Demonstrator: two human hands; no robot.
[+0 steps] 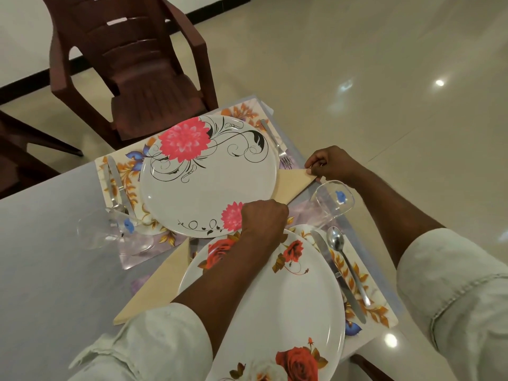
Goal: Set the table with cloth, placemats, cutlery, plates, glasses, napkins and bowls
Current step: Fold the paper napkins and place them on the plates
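A beige folded napkin (294, 184) lies at the right edge of the far plate (203, 182), a white one with pink flowers. My right hand (330, 163) pinches the napkin's far corner beside a fork (277, 145). My left hand (264, 218) grips its near corner at the plate's rim. Close to me is a white plate with red roses (288, 298), with a second beige napkin (156, 284) tucked under its left side. A knife (338, 273) and spoon (346, 259) lie to its right. Both settings rest on floral placemats (376, 298).
A clear glass (330, 202) with a blue sticker lies on its side between the settings at right. Another glass (110, 229) lies at left, near a knife and spoon (115, 185). A brown plastic chair (137, 78) stands beyond the table's far end.
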